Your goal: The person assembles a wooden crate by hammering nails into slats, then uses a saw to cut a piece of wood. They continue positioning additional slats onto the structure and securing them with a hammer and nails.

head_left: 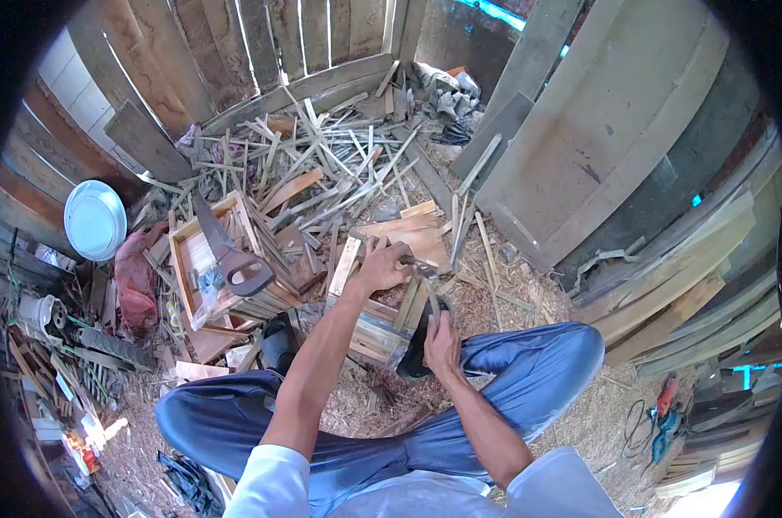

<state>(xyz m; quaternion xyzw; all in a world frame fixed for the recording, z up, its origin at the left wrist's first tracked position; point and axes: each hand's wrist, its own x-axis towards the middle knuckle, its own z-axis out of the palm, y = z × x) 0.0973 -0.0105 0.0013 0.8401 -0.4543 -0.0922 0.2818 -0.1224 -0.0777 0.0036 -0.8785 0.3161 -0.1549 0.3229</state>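
Observation:
Between my knees stands a small wooden slatted box (378, 335), with a flat light board (412, 235) just beyond it. My left hand (384, 264) rests at the box's far edge, its fingers bent near a dark metal piece whose exact shape is too small to tell. My right hand (443, 343) is closed round the handle of a hammer (433, 293), whose head is close to my left fingertips. What my left fingers pinch, if anything, cannot be made out.
A handsaw (227, 251) lies across a wooden crate (180, 285) on the left. Scrap sticks (322, 160) are heaped ahead. Large boards (598, 129) lean at the right, near a power tool (664, 427). A pale basin (94, 220) is far left.

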